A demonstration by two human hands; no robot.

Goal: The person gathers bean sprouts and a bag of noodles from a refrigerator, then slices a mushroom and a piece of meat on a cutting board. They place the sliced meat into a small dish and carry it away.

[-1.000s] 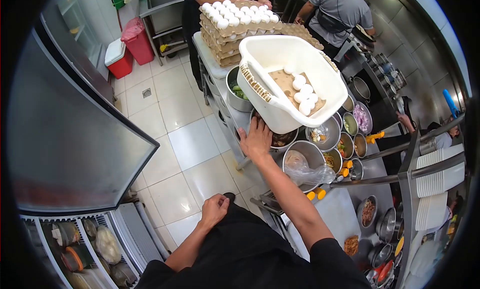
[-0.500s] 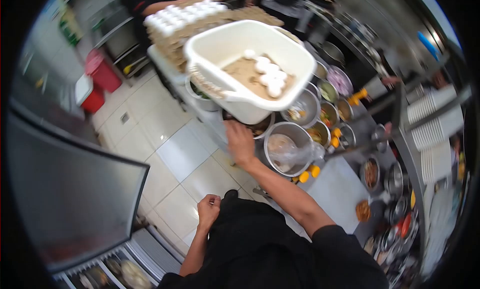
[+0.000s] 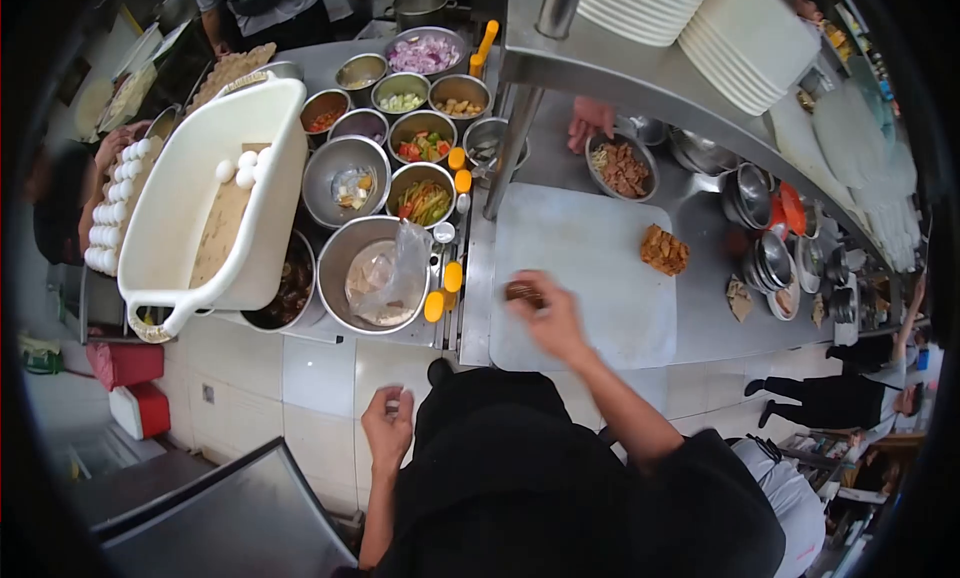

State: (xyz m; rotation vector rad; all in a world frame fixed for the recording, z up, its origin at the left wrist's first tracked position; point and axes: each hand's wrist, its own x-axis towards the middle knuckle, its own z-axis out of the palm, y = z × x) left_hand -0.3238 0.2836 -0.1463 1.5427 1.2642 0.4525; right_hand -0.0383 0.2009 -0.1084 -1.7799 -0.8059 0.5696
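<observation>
My right hand is closed around a dark brown, roundish piece of food above the left part of a white cutting board. Its exact kind is not clear. At the board's right side lies a browned, crusty slab of food. My left hand hangs low over the floor with fingers curled in; whatever they may hold is hidden. Left of the board stands a metal pot with a plastic bag in it. Dark brown pieces fill a bowl partly covered by the white tub.
A white tub holds several eggs, beside an egg tray. Several metal bowls of chopped vegetables crowd the counter. Another person's hand touches a bowl of noodles and meat. A shelf post rises behind the board.
My view has swung right toward the cutting board. My right hand has moved from beside the bowl under the tub to over the board, now with a dark brown piece.
</observation>
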